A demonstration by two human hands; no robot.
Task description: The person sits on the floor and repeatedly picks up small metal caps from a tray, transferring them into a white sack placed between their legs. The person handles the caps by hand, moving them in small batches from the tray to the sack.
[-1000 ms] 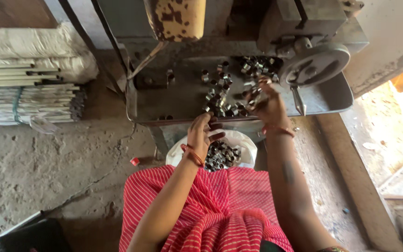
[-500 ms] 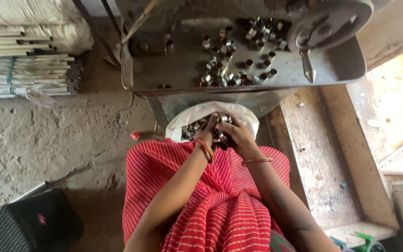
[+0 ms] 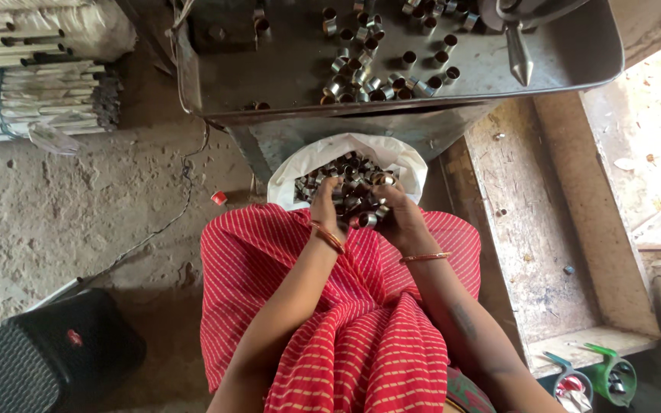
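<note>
Your 2 hands meet over the bag (image 3: 407, 164), cupped together around a heap of rings (image 3: 361, 205) lifted just above the rest of the pile. The left hand (image 3: 329, 206) curls in from the left with fingers bent under the heap; the right hand (image 3: 399, 222) closes from the other side, thumb up against the rings. Both forearms run down over your lap, a bangle (image 3: 424, 258) on the right wrist and another on the left. The bag is white, open at the top, full of the same short metal rings, and sits on the floor between your knees, right against the foot of the desk (image 3: 284, 76). On that metal tray-like desk more rings (image 3: 380, 80) lie scattered, with a pointed steel tip (image 3: 519, 65) hanging at its right. A red cloth (image 3: 346, 329) covers your lap. Left lie bundled tubes (image 3: 32, 99) on the concrete floor (image 3: 78, 206), and a black stool (image 3: 47, 356) stands lower left. A wooden ledge (image 3: 545, 229) runs along your right.
</note>
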